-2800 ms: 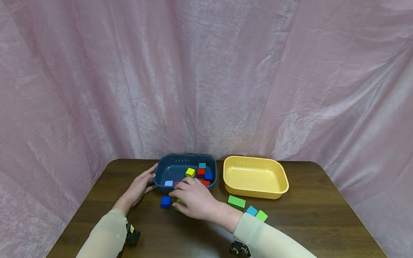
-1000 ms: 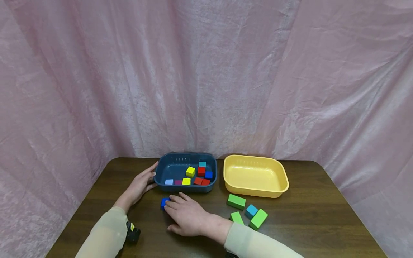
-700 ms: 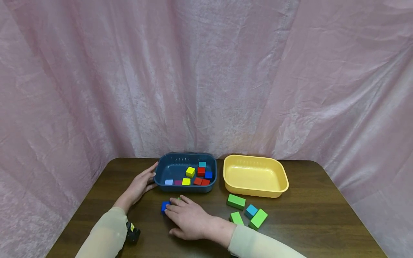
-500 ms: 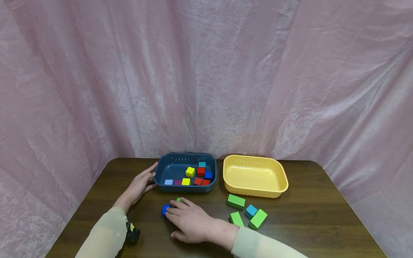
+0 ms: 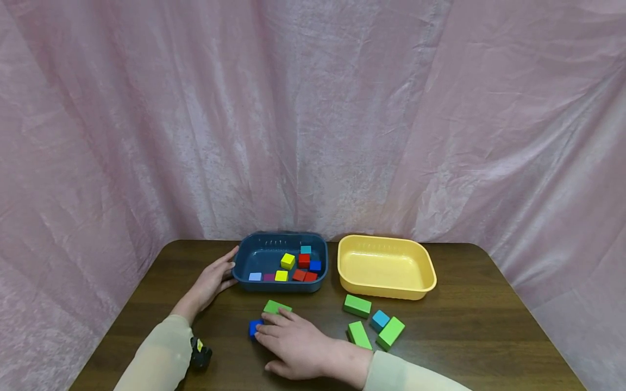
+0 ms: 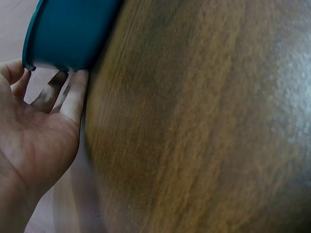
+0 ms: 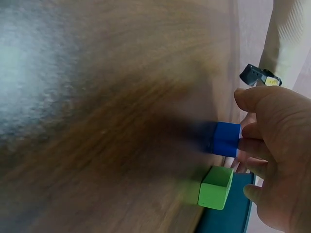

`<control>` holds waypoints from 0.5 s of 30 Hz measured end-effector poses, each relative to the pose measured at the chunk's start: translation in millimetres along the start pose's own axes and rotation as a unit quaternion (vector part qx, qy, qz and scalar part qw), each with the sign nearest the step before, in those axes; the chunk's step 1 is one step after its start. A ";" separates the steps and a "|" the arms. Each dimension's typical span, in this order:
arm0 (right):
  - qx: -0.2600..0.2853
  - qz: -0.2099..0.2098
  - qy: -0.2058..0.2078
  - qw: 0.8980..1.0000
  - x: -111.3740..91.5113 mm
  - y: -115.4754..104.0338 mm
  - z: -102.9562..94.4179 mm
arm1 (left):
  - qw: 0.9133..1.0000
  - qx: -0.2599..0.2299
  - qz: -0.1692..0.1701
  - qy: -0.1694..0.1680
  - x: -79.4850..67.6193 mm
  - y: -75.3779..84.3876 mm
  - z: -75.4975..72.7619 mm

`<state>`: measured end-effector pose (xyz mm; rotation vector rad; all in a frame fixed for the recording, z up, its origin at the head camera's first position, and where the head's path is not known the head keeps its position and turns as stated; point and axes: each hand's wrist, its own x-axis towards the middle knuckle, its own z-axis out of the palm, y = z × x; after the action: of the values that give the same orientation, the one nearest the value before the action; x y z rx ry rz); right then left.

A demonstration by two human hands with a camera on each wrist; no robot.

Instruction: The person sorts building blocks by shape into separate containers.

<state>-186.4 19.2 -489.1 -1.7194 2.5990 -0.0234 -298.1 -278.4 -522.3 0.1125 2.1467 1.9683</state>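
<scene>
In the head view my left hand [image 5: 210, 285] lies at the left end of the dark blue tray [image 5: 244, 283]. Its fingertips touch the tray's outer wall, as the left wrist view also shows. My right hand [image 5: 298, 345] is over the table in front of that tray, fingers extended. Its fingertips touch a blue cube [image 5: 255, 329]; the thumb stands away from the cube in the right wrist view. Just beyond these fingers lies a green block [image 5: 276, 306], partly covered by them in the head view.
Several blocks of various colours, such as a yellow cube [image 5: 288, 261], sit in the blue tray. A yellow tray [image 5: 387, 292] stands to its right. Before it lie a green block [image 5: 357, 306], a second green block [image 5: 359, 335], a third green block [image 5: 390, 333] and a light blue cube [image 5: 379, 320].
My right hand has moved toward the table's near edge and slightly right, the blue cube sliding with it. More of the green block shows beyond the fingers. My left hand stays at the tray.
</scene>
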 end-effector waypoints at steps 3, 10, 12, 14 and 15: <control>0.002 -0.006 0.000 1.000 -4.9 -1.3 -0.4 | 1.000 0.002 -0.001 -0.001 -0.3 0.4 -0.1; 0.015 -0.025 0.004 1.000 -18.0 -4.3 -2.4 | 1.000 0.009 0.003 -0.006 -1.6 1.5 -0.4; 0.022 -0.028 0.002 0.999 -21.4 -4.8 -3.0 | 1.000 0.010 0.005 -0.009 -1.7 1.3 -0.6; 0.022 -0.032 0.001 0.999 -24.4 -5.2 -3.2 | 1.000 0.008 0.005 -0.009 -1.8 1.2 -0.7; 0.023 -0.033 0.000 0.999 -26.0 -5.3 -3.3 | 1.000 0.007 0.005 -0.010 -1.9 1.3 -0.7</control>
<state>-171.4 41.0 -485.4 -1.7898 2.5190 -0.0835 -296.5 -279.4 -520.8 0.1445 2.1520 1.9487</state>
